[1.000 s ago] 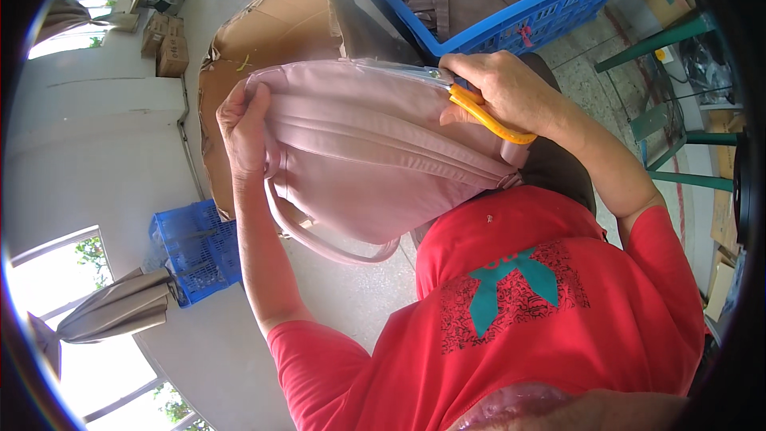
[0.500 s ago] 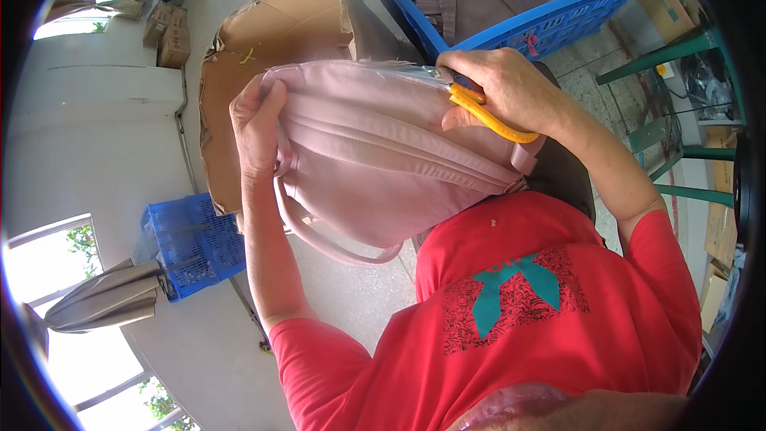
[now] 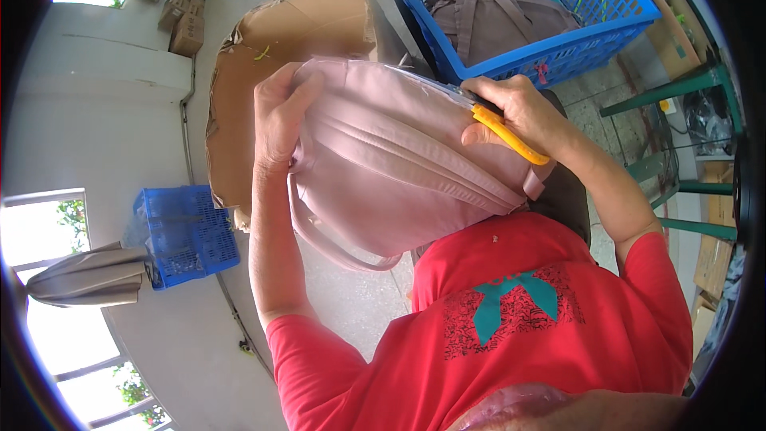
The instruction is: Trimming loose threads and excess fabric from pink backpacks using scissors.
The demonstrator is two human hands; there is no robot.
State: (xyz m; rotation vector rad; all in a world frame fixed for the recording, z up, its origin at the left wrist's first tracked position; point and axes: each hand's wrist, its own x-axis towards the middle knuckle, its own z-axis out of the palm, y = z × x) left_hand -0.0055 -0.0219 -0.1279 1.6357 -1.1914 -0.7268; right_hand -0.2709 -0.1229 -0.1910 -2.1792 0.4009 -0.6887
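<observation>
A pale pink fabric backpack [image 3: 375, 152] lies tilted across my lap, its long shoulder straps and a loose loop showing. My left hand [image 3: 279, 116] is closed on its far left corner, thumb on top of the cloth. In my right hand [image 3: 523, 116] is a pair of scissors [image 3: 512, 137] with yellow-orange handles. Their blades lie along the backpack's far edge, pointing toward the left hand, and I cannot tell how far apart they are. Some frayed white threads stick up along that edge.
Beyond the backpack stands an open cardboard box [image 3: 231, 112] with a ragged rim. A blue plastic basket [image 3: 558, 56] at the far right holds a grey-brown bag [image 3: 503, 20]. Green metal stool legs [image 3: 662, 94] stand at the right. Another blue crate [image 3: 187, 231] is by the left wall.
The view has shifted slightly. The scissors now tilt more steeply along the backpack's edge, and the backpack's far side has turned a little. Both hands keep their hold.
</observation>
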